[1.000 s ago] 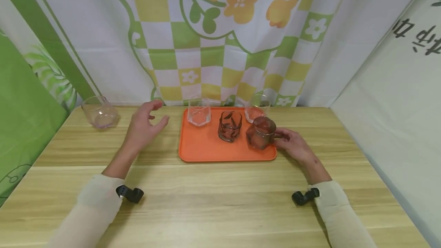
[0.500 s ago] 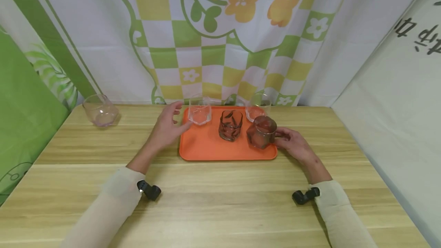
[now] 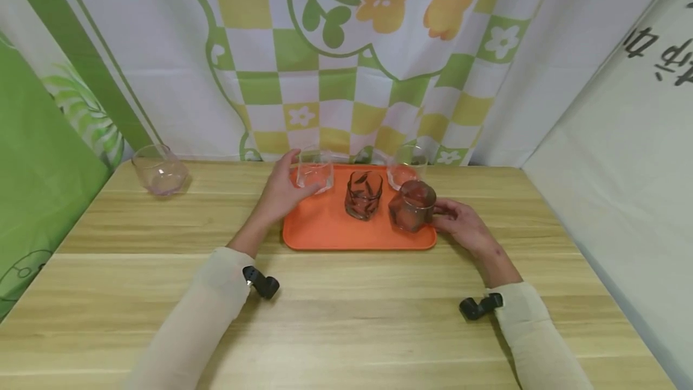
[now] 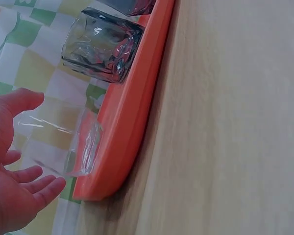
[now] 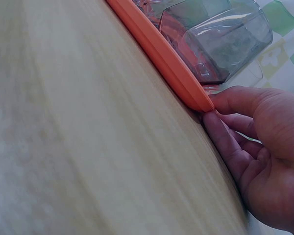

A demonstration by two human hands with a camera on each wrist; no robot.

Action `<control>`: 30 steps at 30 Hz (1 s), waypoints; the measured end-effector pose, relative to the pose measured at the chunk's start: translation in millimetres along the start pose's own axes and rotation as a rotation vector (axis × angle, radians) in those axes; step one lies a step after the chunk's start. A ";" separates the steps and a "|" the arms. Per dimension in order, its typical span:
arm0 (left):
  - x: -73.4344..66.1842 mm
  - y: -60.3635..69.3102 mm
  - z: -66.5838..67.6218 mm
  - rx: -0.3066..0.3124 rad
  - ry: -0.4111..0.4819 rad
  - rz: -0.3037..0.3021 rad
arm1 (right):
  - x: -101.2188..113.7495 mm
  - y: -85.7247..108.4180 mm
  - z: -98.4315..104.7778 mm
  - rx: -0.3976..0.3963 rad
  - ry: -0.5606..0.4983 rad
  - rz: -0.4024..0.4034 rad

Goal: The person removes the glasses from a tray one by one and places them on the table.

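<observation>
Purple-tinted glass (image 3: pixel 162 176): upright on the wooden table (image 3: pixel 368 318), well apart from the left edge of the orange tray (image 3: pixel 335 236); I see a broad stretch of wood between the two.
Left hand (image 3: pixel 284 190): at the tray's left edge, widely opened, thumb and fingers to either side of the left clear glass (image 3: pixel 319 168) — I cannot tell from my left wrist view whether any finger touches it.
Back-left corner: here the left clear glass stands upright on the tray; room behind is tight, with the checked curtain (image 3: pixel 335 86) hanging just beyond the tray's back edge.
Dark patterned glass (image 3: pixel 364 197): upright near the tray's middle, with orange floor showing on both sides and forward to the near rim; in front of that rim I have a deep run of wood.
Right clear glass (image 3: pixel 403 164): upright at the tray's back right, partly hidden.
Smoky glass (image 3: pixel 410 209): upright at the tray's right end, in front of the right clear glass.
Right hand (image 3: pixel 462 224): nearly closed, pinching the tray's right rim — digits above and below it.
Table's right edge: well out from the tray, wood running between.
</observation>
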State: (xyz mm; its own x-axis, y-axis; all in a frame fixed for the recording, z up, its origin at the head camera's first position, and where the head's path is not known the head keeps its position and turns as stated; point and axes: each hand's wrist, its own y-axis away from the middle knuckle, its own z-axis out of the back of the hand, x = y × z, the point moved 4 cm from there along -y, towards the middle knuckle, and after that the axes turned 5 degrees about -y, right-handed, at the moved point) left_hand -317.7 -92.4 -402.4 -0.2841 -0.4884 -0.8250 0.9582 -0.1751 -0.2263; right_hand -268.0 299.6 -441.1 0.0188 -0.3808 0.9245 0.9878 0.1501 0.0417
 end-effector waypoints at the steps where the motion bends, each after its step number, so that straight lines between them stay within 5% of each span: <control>1: 0.1 -2.1 -1.5 -0.002 0.004 0.007 | 0.5 0.0 0.0 -0.001 -0.004 -0.001; 7: 3.4 -12.8 -10.1 -0.008 0.030 0.049 | 1.3 0.0 0.6 0.004 -0.015 -0.004; 17: 13.8 -22.0 -22.3 -0.025 0.125 0.020 | 0.8 -0.5 -0.5 0.006 0.005 -0.014; 30: 17.4 -24.4 -26.3 -0.025 0.089 0.006 | 0.6 0.9 1.8 0.011 -0.010 -0.026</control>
State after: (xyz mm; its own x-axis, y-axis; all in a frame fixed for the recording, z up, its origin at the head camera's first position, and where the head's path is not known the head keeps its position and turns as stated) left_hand -345.2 -74.1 -424.9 -0.2753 -0.4112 -0.8690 0.9607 -0.1508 -0.2330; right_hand -267.4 301.1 -439.8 -0.0082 -0.3758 0.9267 0.9862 0.1503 0.0697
